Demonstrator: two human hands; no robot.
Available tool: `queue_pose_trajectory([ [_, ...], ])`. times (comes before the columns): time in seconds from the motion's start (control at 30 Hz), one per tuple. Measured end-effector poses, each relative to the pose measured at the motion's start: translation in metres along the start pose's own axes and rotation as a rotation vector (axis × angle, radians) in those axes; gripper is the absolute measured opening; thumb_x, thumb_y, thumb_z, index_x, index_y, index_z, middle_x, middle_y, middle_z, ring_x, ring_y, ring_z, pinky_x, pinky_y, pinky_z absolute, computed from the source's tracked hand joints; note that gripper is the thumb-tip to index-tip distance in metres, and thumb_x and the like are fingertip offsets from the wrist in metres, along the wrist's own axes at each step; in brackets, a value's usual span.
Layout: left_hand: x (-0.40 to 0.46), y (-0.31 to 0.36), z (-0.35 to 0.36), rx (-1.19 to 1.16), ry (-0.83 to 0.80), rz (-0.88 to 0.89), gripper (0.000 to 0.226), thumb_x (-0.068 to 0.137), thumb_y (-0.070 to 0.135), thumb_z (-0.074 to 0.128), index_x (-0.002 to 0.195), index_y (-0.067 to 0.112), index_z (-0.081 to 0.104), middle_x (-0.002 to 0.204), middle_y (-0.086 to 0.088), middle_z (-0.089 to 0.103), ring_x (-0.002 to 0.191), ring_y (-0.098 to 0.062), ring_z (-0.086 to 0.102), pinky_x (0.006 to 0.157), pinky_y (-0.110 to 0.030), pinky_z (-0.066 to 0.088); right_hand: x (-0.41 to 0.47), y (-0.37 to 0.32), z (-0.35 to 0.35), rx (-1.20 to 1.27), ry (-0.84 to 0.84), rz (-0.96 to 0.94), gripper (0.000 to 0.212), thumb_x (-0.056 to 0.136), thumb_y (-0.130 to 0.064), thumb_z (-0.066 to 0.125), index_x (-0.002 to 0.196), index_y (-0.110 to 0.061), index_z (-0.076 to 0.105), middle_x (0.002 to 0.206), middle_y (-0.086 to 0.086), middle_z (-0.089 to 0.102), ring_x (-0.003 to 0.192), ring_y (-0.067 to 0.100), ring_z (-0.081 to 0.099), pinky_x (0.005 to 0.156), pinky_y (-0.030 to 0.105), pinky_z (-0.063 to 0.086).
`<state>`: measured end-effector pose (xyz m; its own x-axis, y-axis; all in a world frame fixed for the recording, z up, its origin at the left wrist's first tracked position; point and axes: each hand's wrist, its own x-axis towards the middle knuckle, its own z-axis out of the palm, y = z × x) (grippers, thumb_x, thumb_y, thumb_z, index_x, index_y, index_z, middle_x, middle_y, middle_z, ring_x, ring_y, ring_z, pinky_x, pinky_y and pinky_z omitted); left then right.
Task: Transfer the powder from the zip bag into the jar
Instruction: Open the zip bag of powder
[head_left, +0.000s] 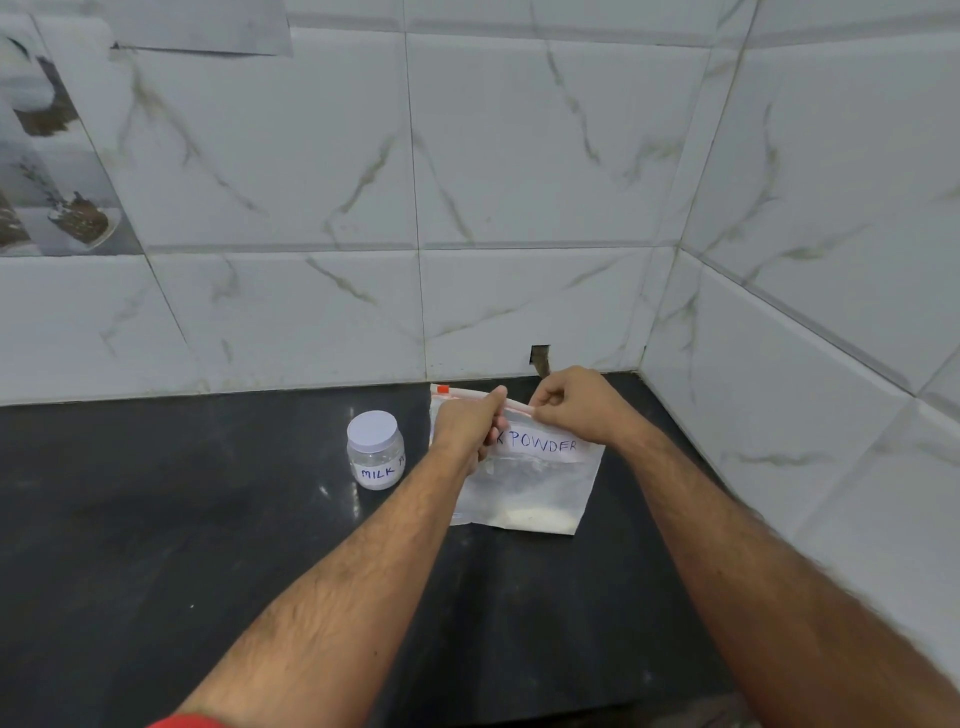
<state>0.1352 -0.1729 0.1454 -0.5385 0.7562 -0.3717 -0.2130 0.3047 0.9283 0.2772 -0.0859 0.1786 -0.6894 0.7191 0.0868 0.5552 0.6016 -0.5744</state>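
Note:
A clear zip bag (535, 483) labelled "POWDER" stands upright on the black counter, with white powder settled at its bottom. Both hands pinch its red-striped zip strip at the top: my left hand (467, 426) on the left part, my right hand (576, 402) on the right part. A small clear plastic jar (375, 451) with a white lid on it, labelled "MILK", stands on the counter just left of the bag, about a hand's width from my left hand. A little white powder shows at the jar's bottom.
The black counter (182, 519) ends at a marble-patterned tiled wall (467, 182) behind, and a second tiled wall (831, 312) closes the corner on the right. A small dark hole (540, 358) sits in the wall just behind the bag.

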Motion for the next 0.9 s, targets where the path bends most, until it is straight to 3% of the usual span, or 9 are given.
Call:
queue_pose_trajectory([
  [0.23,-0.001,0.002,0.001,0.028,-0.039,0.028,0.025,0.092,0.018,0.058,0.067,0.019,0.059,0.058,0.006,0.058,0.037,-0.001,0.041,0.032,-0.015,0.021,0.003,0.005,-0.001,0.027,0.005,0.023,0.011,0.083,-0.013,0.071,0.076,-0.021,0.074,0.064,-0.013,0.063,0.059,0.000,0.056,0.062,0.019,0.042],
  [0.33,-0.002,0.002,0.000,0.071,-0.036,0.108,0.030,0.093,0.017,0.058,0.063,0.018,0.056,0.064,0.001,0.060,0.039,-0.003,0.041,0.035,-0.016,0.020,0.006,0.008,-0.006,0.082,-0.008,0.057,0.012,0.085,-0.025,0.076,0.074,-0.020,0.075,0.055,-0.017,0.061,0.052,-0.003,0.054,0.054,0.014,0.040],
  [0.4,-0.001,0.005,0.001,0.111,-0.029,0.155,0.029,0.092,0.014,0.057,0.063,0.017,0.057,0.065,-0.001,0.062,0.040,-0.005,0.041,0.036,-0.018,0.020,0.009,0.010,-0.011,0.064,-0.026,0.082,0.019,0.086,-0.029,0.075,0.075,-0.014,0.075,0.058,-0.015,0.061,0.057,-0.001,0.054,0.056,0.019,0.043],
  [0.47,0.001,0.011,0.002,0.183,-0.010,0.207,0.024,0.089,0.015,0.056,0.065,0.015,0.061,0.069,-0.005,0.067,0.043,-0.007,0.044,0.037,-0.019,0.024,0.015,0.013,-0.018,0.017,-0.045,0.112,0.018,0.085,-0.021,0.072,0.071,-0.011,0.073,0.065,-0.011,0.064,0.067,0.009,0.059,0.065,0.029,0.049],
  [0.6,0.004,0.021,0.003,0.351,0.004,0.280,0.024,0.088,0.020,0.057,0.064,0.016,0.060,0.070,-0.001,0.069,0.049,-0.010,0.049,0.040,-0.019,0.030,0.024,0.011,-0.033,-0.150,-0.138,0.161,0.025,0.080,-0.010,0.067,0.057,-0.017,0.061,0.056,-0.007,0.058,0.058,0.011,0.051,0.059,0.027,0.042],
  [0.67,0.006,0.029,0.003,0.446,0.008,0.300,0.027,0.086,0.023,0.058,0.060,0.017,0.057,0.068,0.002,0.068,0.053,-0.012,0.054,0.048,-0.022,0.039,0.029,0.010,-0.039,-0.196,-0.106,0.189,0.026,0.077,-0.008,0.065,0.054,-0.017,0.057,0.056,-0.003,0.057,0.058,0.016,0.052,0.057,0.026,0.040],
  [0.73,0.009,0.039,0.001,0.664,0.075,0.327,0.025,0.084,0.030,0.058,0.061,0.018,0.058,0.070,0.001,0.069,0.062,-0.017,0.061,0.060,-0.027,0.048,0.033,0.011,-0.045,-0.276,0.041,0.239,0.016,0.078,-0.009,0.062,0.064,-0.016,0.063,0.070,0.002,0.064,0.070,0.022,0.060,0.062,0.028,0.043],
  [0.8,0.010,0.051,-0.002,0.950,0.192,0.325,0.026,0.084,0.038,0.058,0.069,0.017,0.059,0.074,0.001,0.065,0.070,-0.020,0.060,0.061,-0.027,0.045,0.035,0.015,-0.050,-0.323,0.153,0.301,0.012,0.080,-0.009,0.062,0.085,-0.013,0.072,0.088,0.006,0.070,0.086,0.027,0.066,0.068,0.030,0.048],
  [0.9,0.011,0.066,-0.007,1.199,0.252,0.282,0.024,0.084,0.038,0.060,0.079,0.015,0.057,0.082,0.000,0.060,0.080,-0.023,0.057,0.065,-0.028,0.042,0.038,0.029,-0.054,-0.343,0.176,0.367,0.018,0.083,-0.009,0.061,0.097,-0.010,0.071,0.093,0.007,0.066,0.086,0.028,0.062,0.069,0.030,0.046],
])
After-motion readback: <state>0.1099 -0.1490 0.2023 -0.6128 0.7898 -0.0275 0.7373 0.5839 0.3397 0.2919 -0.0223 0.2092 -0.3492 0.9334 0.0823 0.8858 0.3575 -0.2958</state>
